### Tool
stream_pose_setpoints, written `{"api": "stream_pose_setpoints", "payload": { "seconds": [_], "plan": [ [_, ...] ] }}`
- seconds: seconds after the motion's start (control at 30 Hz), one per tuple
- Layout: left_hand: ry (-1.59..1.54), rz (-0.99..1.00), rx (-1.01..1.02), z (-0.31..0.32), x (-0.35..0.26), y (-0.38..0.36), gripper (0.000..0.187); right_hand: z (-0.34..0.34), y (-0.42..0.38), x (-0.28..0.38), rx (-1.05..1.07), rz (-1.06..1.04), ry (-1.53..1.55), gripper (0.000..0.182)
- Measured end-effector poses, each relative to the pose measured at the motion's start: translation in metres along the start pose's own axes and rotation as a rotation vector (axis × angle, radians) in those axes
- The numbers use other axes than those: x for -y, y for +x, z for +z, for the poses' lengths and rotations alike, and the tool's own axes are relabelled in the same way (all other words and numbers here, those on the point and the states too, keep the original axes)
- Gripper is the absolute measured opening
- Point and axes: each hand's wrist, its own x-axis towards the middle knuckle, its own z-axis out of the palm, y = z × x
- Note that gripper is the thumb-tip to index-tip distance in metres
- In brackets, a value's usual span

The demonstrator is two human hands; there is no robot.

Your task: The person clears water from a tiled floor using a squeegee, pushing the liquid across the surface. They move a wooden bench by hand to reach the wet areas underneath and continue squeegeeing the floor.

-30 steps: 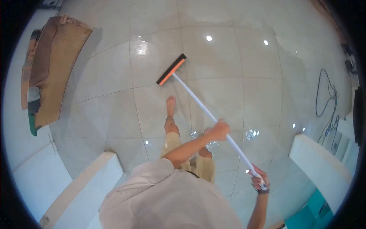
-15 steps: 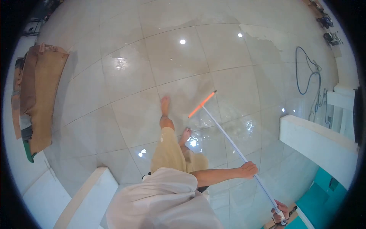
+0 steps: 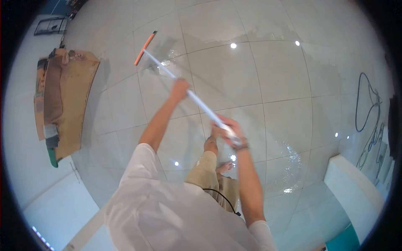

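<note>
A floor squeegee [image 3: 145, 48] with an orange head and a long white pole reaches out ahead of me to the upper left. Its head appears to rest on the wet tiled floor [image 3: 226, 79]. My left hand [image 3: 180, 90] is wrapped round the middle of the pole. Near the pole's end, my right hand [image 3: 229, 129] grips it, slightly blurred, in front of my legs. Both arms are stretched forward.
Flattened cardboard [image 3: 77, 104] leans at the left wall. A hose [image 3: 368, 121] lies looped on the floor at the right. White low walls [image 3: 354, 180] stand at lower right and lower left. Water patches [image 3: 222, 37] shine on the tiles.
The squeegee has swung from my right side to the far upper left. Both hands moved forward and left with the pole, and the view has shifted a little.
</note>
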Motion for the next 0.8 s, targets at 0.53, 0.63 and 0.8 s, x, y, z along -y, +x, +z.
{"api": "stream_pose_setpoints", "payload": {
  "seconds": [0.53,0.63,0.8],
  "plan": [
    [-0.436,0.305,0.295,0.045,-0.375,-0.033,0.021,-0.08,-0.362,0.042,-0.405,0.002,0.008,0.036],
    [-0.649,0.418,0.36,0.01,-0.504,-0.072,0.02,-0.09,-0.499,0.033,-0.514,-0.019,0.189,0.036],
    [-0.985,0.653,0.484,-0.041,-0.675,-0.145,0.022,-0.027,-0.667,-0.011,-0.753,-0.153,0.332,0.04]
  ]
}}
